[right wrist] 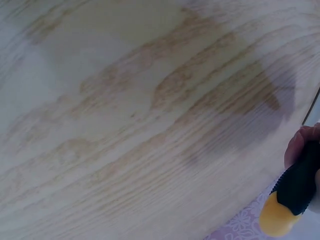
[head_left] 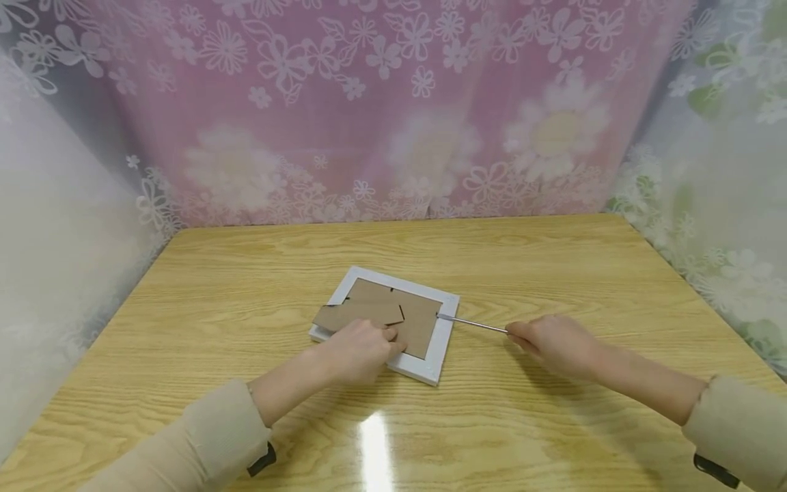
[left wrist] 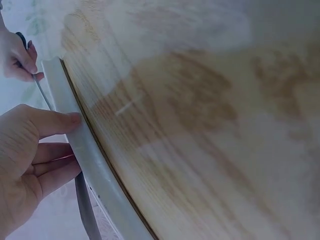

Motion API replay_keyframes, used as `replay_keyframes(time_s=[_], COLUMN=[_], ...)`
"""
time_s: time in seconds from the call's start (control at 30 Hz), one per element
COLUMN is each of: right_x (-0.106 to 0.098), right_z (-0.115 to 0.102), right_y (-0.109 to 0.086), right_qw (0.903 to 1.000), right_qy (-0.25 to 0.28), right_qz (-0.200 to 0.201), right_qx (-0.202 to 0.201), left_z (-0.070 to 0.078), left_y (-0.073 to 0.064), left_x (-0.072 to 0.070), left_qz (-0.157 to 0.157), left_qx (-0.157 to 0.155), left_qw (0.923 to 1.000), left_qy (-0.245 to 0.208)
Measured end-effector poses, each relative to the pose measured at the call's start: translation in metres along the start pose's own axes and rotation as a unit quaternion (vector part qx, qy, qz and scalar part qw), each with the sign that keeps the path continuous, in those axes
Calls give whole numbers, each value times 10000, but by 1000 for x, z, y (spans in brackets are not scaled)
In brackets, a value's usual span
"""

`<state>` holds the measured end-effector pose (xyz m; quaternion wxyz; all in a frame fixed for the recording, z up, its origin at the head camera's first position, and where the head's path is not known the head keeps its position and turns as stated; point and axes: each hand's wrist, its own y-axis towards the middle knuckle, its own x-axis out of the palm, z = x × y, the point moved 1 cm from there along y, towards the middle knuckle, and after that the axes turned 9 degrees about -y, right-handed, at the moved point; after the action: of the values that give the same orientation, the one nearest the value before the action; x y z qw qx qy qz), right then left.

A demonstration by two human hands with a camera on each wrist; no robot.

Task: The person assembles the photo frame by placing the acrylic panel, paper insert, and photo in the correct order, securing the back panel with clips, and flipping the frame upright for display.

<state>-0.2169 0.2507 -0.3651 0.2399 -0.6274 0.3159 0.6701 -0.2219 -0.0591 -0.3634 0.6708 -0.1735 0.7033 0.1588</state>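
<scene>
A white picture frame (head_left: pixel 444 335) lies face down on the table, its brown backing board (head_left: pixel 421 318) upward. A stand leg (head_left: pixel 363 314) of the same brown board lies across the backing, its wide end out over the left edge. My left hand (head_left: pixel 363 352) grips the near edge of the frame. In the left wrist view its thumb (left wrist: pixel 60 122) is on the white rim and the other fingers are bent over the back. My right hand (head_left: pixel 556 345) holds a screwdriver (head_left: pixel 473 323) with a black and yellow handle (right wrist: pixel 295 192). The blade tip meets a small dark tab (head_left: pixel 437 315) at the right inner edge.
Small dark tabs (head_left: pixel 392 290) stand along the backing's far edge too. The wood-grain table (head_left: pixel 246 273) reaches back to a pink flowered curtain (head_left: pixel 369 137). Pale curtains (head_left: pixel 725 171) hang at both sides.
</scene>
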Motion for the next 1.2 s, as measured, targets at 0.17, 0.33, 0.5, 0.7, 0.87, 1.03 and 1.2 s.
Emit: replay_keyframes(time_s=[0.17,0.33,0.5,0.7,0.87,1.03,1.2], right_x=[3,4,3,1,2,3,4], right_z=[-2,-1,0,1,1,1,2], right_y=[-1,-1,-1,1,1,1,1], right_qw=[9998,9998,9995,9988,9988,9988,9988], right_qy=[-88,-39,66,137,170,164,217], right_qz=[159,50,-64,-203,-161,-92,-50], right_qx=[53,178,297,414,434,442,446], left_z=[1,1,0,0,0,-1,-1], left_y=[-1,-1,-3,-4,-5,-4,-3], left_x=[-1,0,1,3,3,3,4], left_qz=[-21,128,329,418,423,448,379], left_qx=[-41,-12,25,14,28,72,79], left_qw=[10000,9999,9995,9991,9991,9990,9992], left_qy=[61,13,-22,14,17,-3,98])
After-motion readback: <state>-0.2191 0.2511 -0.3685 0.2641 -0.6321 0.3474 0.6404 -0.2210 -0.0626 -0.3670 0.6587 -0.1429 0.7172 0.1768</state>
